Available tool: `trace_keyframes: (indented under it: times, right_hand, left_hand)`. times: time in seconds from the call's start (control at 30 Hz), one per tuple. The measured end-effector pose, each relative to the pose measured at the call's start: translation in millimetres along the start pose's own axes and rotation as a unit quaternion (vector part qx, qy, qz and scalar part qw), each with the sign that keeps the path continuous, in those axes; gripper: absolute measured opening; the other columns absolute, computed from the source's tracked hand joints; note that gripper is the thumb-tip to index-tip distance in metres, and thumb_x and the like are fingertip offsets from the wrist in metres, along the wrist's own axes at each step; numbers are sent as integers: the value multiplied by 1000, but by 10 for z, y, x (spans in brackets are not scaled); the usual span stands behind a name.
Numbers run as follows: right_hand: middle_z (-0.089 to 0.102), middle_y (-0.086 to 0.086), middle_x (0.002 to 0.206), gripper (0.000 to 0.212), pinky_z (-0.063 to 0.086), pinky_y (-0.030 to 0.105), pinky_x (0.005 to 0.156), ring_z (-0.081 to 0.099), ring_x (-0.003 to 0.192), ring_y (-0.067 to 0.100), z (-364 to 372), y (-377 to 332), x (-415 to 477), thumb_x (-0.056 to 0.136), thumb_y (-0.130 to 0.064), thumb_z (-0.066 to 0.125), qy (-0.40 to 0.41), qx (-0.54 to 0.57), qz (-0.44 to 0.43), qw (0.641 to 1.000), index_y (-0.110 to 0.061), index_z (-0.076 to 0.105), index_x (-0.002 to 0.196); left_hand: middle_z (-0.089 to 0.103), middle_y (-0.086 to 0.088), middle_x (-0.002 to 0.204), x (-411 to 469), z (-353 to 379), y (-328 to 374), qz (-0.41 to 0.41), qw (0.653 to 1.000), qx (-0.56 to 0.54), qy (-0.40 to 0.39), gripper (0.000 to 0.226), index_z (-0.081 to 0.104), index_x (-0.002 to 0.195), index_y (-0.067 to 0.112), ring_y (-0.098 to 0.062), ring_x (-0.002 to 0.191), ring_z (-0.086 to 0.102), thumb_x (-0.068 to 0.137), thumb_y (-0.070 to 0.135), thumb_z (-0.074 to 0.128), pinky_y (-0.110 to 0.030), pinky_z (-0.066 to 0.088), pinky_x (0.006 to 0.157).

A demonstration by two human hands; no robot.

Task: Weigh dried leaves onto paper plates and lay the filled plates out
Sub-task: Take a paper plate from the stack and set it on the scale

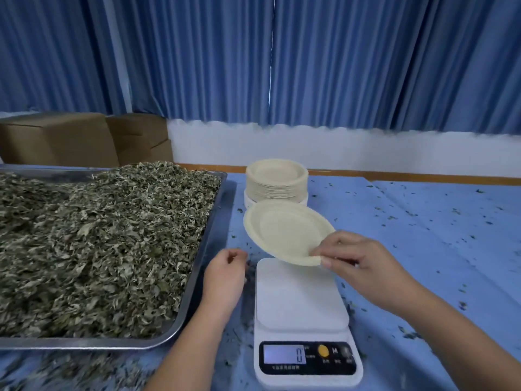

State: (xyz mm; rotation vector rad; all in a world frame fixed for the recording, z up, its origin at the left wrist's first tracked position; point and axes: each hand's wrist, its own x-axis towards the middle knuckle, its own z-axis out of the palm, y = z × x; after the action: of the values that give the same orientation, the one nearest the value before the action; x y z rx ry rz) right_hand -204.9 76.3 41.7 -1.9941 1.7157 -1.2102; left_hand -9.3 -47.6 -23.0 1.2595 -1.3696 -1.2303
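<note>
Empty plate held tilted above the scale, its near rim just over the far edge of the white platform and not touching it. My right grip pinched that near rim, thumb beneath and fingertips on top; the far rim rose toward the stack of spare plates behind. I judged the plate very light, moulded from pulp, stiff enough to keep its shape from a single rim pinch yet apt to bend or crease if squeezed hard. The rim was the natural hold, since the shallow well offered nothing to catch; once filled, the plate would likely want support under its base. My right wrist was turned inward, the forearm entering from the lower right. My left grip hovered between tray and scale, fingers loosely curled with nothing visible in them, back of the hand toward the camera. Leaves lay heaped in the tray to the left; crumbs were scattered over the blue desk. The display read zero
</note>
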Motion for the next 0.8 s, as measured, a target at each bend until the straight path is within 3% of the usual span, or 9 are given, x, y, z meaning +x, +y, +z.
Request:
trace_keyframes:
  times: [0.23,0.33,0.5,0.6,0.7,0.8]
  right_hand:
    - [65,-12,94,30,47,36,73,62,81,22,-53,82,-447,87,-2,66,-66,19,7,998,-29,78,90]
    - [64,-13,95,27,47,27,74,62,84,18,-93,117,-466,88,-3,66,-92,18,13,995,-25,78,94]
    - [62,-18,102,30,43,15,80,60,90,9,-109,127,-506,88,-5,67,-137,12,38,990,-28,74,104]
    - [61,-19,107,33,42,12,77,57,80,4,-150,102,-528,88,-6,67,-140,17,48,989,-31,72,108]
    - [63,-21,86,27,42,13,61,50,59,5,-227,97,-553,86,-6,69,-102,50,76,991,-32,70,94]
    - [55,-13,58,17,36,28,54,45,50,9,-318,116,-560,88,-15,67,-93,63,140,984,-27,63,77]
  left_hand:
    - [61,-1,63,1,1,-21,1,1000,-7,18,17,66,82,14,-17,56,51,92,20,54,-29,40,56]
    - [65,-3,77,55,14,-34,0,1000,-9,23,15,66,84,15,-20,68,58,93,22,55,-33,46,66]
    - [64,1,79,104,27,-67,15,999,2,29,15,66,83,16,-18,77,59,93,21,55,-32,46,69]
    - [62,0,76,118,25,-76,11,1000,-1,27,16,65,83,14,-20,76,58,93,22,55,-35,46,74]
    - [62,0,75,128,19,-81,11,1000,0,29,16,65,83,13,-20,75,57,93,22,56,-33,45,72]
    - [61,1,70,132,20,-82,10,1000,-2,28,16,65,83,14,-18,68,56,93,22,56,-30,45,65]
